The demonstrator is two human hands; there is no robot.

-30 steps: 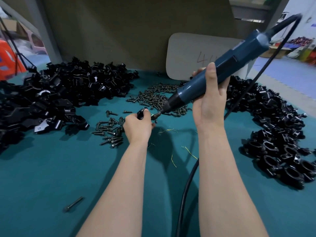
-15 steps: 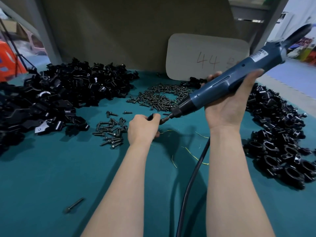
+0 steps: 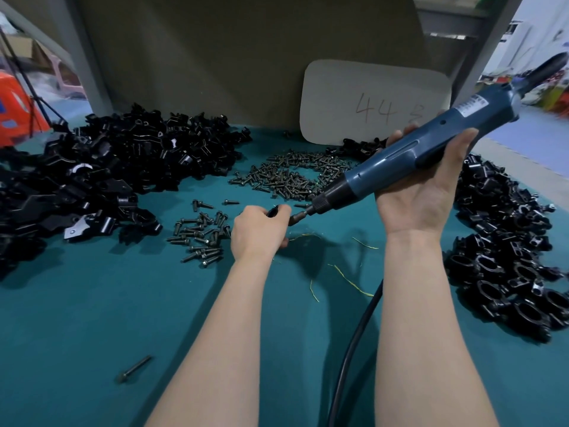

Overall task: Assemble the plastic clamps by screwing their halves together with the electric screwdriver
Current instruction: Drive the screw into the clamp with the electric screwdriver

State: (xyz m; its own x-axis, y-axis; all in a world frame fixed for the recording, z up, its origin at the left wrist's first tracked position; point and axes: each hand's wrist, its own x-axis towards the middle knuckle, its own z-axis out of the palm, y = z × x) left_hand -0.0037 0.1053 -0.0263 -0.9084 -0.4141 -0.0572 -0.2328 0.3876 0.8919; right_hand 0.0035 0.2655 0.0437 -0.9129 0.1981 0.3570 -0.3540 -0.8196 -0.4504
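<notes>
Blue-bodied electric screwdriver (image 3: pixel 415 161) sits tilted in the right hand (image 3: pixel 421 201), fingers curled round its barrel, with its bit pointing down-left at a small black plastic clamp piece (image 3: pixel 275 211) — which the left hand (image 3: pixel 255 234) grips in closed fingers just above the teal bench (image 3: pixel 92 318), beside loose dark screws (image 3: pixel 200 235).

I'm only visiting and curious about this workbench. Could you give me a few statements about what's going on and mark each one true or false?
1. The right hand holds the blue electric screwdriver. True.
2. The left hand lies flat and empty. False: it grips a small black part at the screwdriver's bit.
3. One screw lies by itself on the near side of the green table. True.
4. The card at the back reads 17. False: it reads 44.
</notes>
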